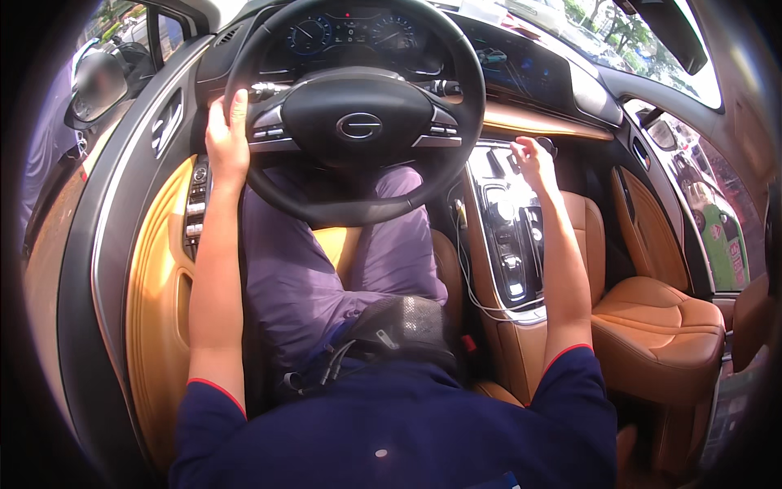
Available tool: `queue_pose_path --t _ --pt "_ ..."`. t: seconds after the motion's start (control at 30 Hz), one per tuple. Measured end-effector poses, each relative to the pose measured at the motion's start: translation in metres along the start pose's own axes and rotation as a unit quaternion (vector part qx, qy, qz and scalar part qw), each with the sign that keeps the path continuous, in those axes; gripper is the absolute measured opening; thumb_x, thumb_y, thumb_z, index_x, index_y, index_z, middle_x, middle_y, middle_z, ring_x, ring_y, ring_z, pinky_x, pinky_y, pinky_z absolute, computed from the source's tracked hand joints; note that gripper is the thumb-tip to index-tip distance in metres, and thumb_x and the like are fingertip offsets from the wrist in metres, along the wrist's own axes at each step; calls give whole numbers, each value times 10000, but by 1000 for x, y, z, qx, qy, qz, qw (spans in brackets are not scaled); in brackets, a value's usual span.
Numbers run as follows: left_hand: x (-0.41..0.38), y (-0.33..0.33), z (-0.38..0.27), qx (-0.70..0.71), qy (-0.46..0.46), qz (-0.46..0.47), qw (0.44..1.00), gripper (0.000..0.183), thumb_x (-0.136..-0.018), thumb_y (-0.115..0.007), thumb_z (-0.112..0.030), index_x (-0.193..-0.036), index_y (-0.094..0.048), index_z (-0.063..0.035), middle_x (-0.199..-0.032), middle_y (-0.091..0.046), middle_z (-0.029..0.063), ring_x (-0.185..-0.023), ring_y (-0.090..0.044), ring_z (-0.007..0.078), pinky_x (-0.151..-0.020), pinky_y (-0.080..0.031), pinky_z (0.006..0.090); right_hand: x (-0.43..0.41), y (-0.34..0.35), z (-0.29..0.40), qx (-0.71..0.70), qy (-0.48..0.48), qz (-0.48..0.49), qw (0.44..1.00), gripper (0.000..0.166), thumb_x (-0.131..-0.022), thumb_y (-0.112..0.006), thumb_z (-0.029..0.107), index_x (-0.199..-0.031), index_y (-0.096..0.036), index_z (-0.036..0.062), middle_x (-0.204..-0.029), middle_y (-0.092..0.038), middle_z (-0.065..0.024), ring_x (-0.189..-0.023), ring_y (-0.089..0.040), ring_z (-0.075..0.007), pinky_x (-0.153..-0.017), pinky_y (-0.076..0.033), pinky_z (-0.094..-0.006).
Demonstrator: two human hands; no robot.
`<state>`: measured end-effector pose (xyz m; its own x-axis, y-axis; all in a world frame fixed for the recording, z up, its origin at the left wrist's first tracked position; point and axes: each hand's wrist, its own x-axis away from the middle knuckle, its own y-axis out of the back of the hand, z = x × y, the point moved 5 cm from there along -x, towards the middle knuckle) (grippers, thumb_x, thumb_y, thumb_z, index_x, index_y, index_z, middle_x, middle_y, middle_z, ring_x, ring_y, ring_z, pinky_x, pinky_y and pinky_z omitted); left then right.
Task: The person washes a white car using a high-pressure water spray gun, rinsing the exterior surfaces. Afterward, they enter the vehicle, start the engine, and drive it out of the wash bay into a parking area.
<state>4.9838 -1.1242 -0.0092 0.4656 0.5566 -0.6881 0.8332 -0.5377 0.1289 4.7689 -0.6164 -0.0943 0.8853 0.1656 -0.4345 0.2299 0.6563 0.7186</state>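
Observation:
My left hand [228, 139] grips the left side of a black car steering wheel [333, 215], its thumb up along the rim. To the right, my right hand [535, 160] is over the front end of the glossy centre console [496, 211], fingers curled beside a small dark object whose kind I cannot tell. Whether the hand holds that object is unclear. Behind the wheel, the instrument cluster [351, 36] is lit. A black mesh pouch [400, 321] lies at my waist, above my lap.
A white cable [467, 269] runs along the console. The driver's door panel [160, 244] is at left, a tan passenger seat [663, 312] at right. A centre screen [510, 64] is lit. Outside the left window a person stands near the side mirror [99, 85]; a green vehicle [721, 238] shows at right.

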Motion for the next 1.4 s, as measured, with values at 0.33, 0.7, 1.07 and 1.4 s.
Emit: queue_pose_path --t 0.33,0.7,1.07,1.4 --pt "3 -3 -10 -6 5 -16 1000 419 -972 -541 -358 -1144 -597 20 -1017 -658 131 -957 -605 212 -885 -438 315 108 -20 -15 127 141 139 972 699 -779 -750 433 -1301 -494 46 -1057 -613 -193 -1003 -602 -315 -895 -478 -401" --pt "-5 1 5 -65 2 -21 998 499 -979 -484 -430 -1148 -585 28 -1059 -649 185 -997 -606 303 -909 -427 358 109 -16 3 177 51 115 976 627 -825 -685 467 -1236 -536 16 -1167 -585 -236 -1096 -566 -389 -947 -454 -436" --pt "5 -1 -9 -49 -4 -23 999 443 -986 -503 -383 -1131 -584 28 -1012 -634 141 -948 -585 239 -890 -429 337 116 -12 -16 96 133 80 983 672 -807 -730 395 -1304 -487 14 -1275 -520 -226 -1164 -529 -367 -978 -437 -413" --pt "7 4 -2 -16 -1 -19 1000 400 -998 -492 -339 -1145 -570 25 -1014 -624 118 -956 -574 209 -899 -423 314 111 -28 0 162 136 93 973 645 -813 -699 438 -1273 -501 30 -1135 -535 -200 -1064 -528 -387 -914 -451 -456"
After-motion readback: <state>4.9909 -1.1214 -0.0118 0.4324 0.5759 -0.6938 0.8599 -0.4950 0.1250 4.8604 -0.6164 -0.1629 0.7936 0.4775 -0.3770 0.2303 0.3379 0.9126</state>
